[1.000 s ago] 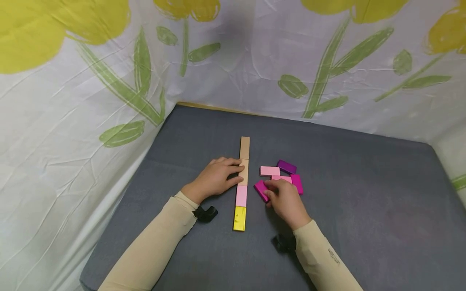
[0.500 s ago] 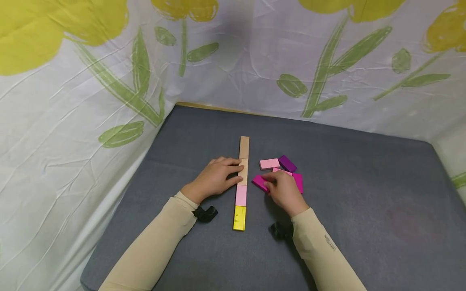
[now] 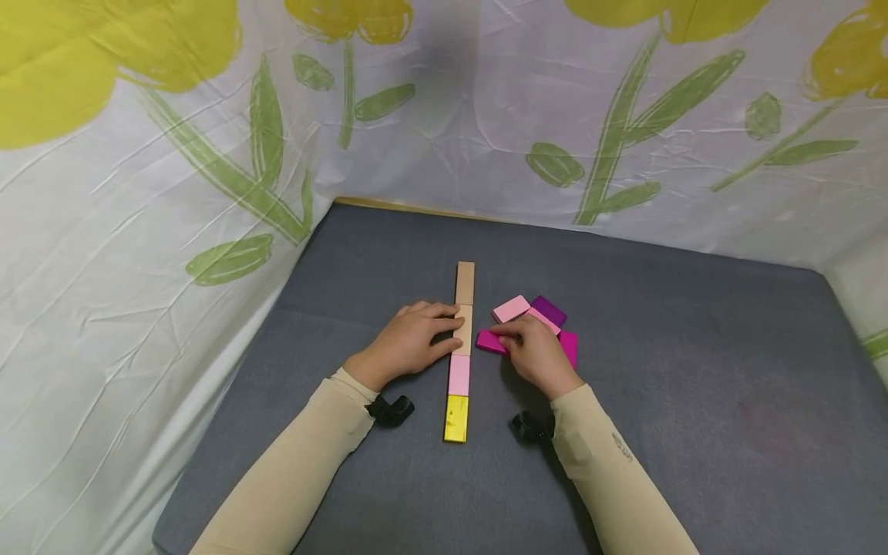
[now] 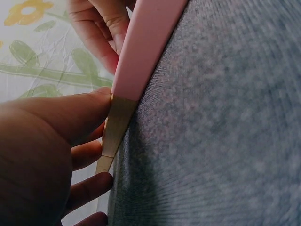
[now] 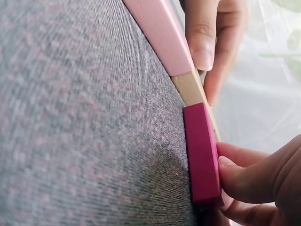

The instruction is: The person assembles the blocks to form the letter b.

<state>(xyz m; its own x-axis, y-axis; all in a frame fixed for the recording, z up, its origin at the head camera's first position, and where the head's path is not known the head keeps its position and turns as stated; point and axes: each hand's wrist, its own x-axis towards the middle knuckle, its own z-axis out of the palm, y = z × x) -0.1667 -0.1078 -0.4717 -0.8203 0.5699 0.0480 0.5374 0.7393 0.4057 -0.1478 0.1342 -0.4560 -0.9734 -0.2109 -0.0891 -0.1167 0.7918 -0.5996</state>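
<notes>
In the head view, my left hand (image 3: 409,345) rests its fingertips on a light wooden block (image 3: 467,333), part of a straight row. A tan block (image 3: 465,283) lies at the row's far end; a pink block (image 3: 459,375) and a yellow block (image 3: 455,418) lie nearer me. To the right, my right hand (image 3: 539,356) pinches a magenta block (image 3: 489,341) between thumb and finger. That block lies nearly crosswise on the cloth, its left end close to the row. The right wrist view shows the thumb on the magenta block (image 5: 202,155).
Beyond my right hand sit a light pink block (image 3: 511,308), a partly covered pink block (image 3: 546,319) and a purple block (image 3: 549,311). A second magenta block (image 3: 570,348) lies at its right. Dark grey cloth (image 3: 694,401) covers the table; a flowered white sheet (image 3: 479,131) hangs behind.
My right hand has slid the magenta block away from me and turned it from slanted to nearly crosswise. The two pink blocks and the purple one have shifted and turned. My left hand stays put.
</notes>
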